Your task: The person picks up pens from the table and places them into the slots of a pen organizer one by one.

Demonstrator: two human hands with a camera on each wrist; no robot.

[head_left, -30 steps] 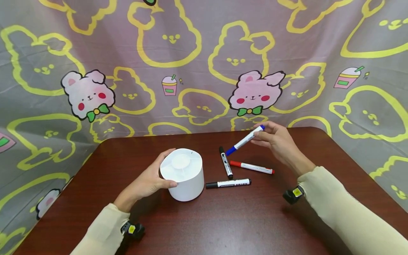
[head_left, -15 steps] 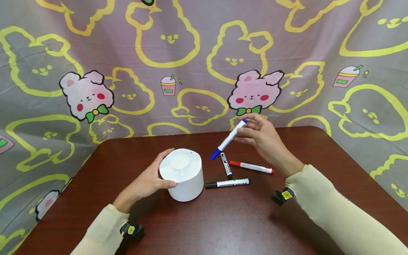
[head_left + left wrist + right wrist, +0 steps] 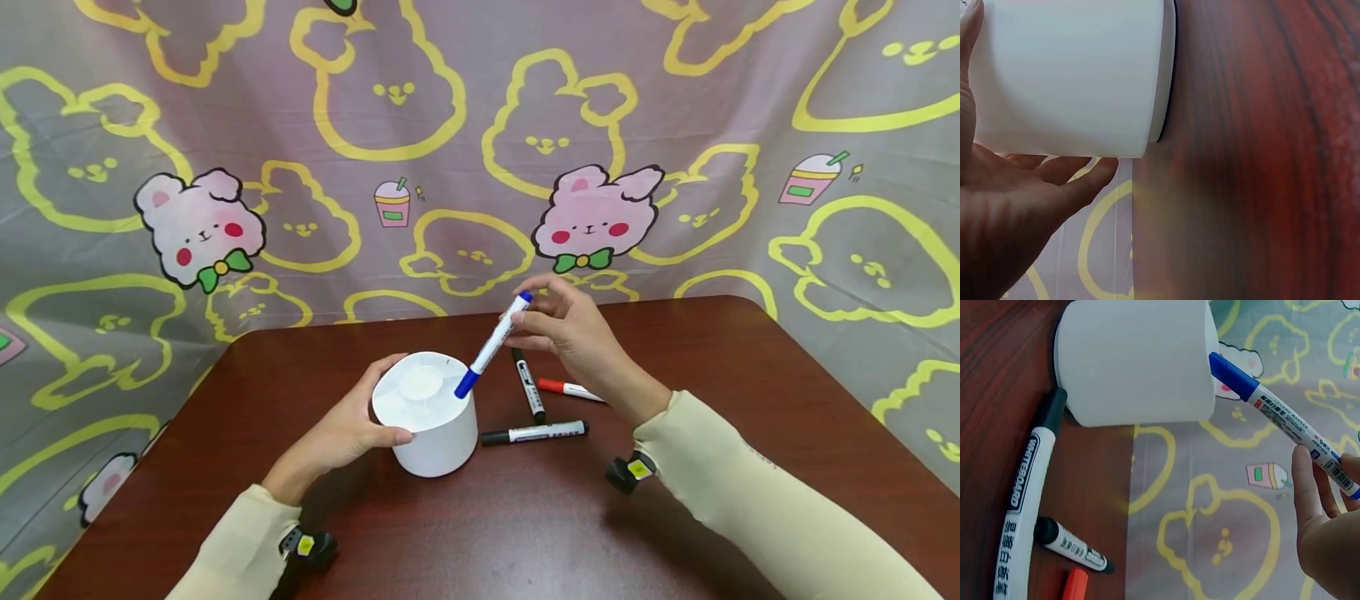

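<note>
A white round desk organizer (image 3: 435, 450) with a divided top stands on the table, held by my left hand (image 3: 337, 432). The thumb lies on its near side and the fingers wrap behind; in the left wrist view the fingers (image 3: 1088, 181) curve along the organizer's wall (image 3: 1072, 75). My right hand (image 3: 588, 337) pinches a blue whiteboard marker (image 3: 495, 342) near its upper end. The marker slants down to the left, its blue cap overlapping the organizer's right rim in the head view. From the right wrist, the blue cap (image 3: 1233, 375) shows right at the rim.
Two black whiteboard markers lie right of the organizer, one crosswise (image 3: 536, 432) and one pointing away (image 3: 529, 387). A red marker (image 3: 558, 387) lies behind them, partly hidden by my right hand. A patterned curtain (image 3: 465, 167) hangs behind the brown table (image 3: 480, 533).
My right hand has carried the blue marker leftward from above the other markers to the organizer's rim, tilting it steeper. The left hand has stayed on the organizer.
</note>
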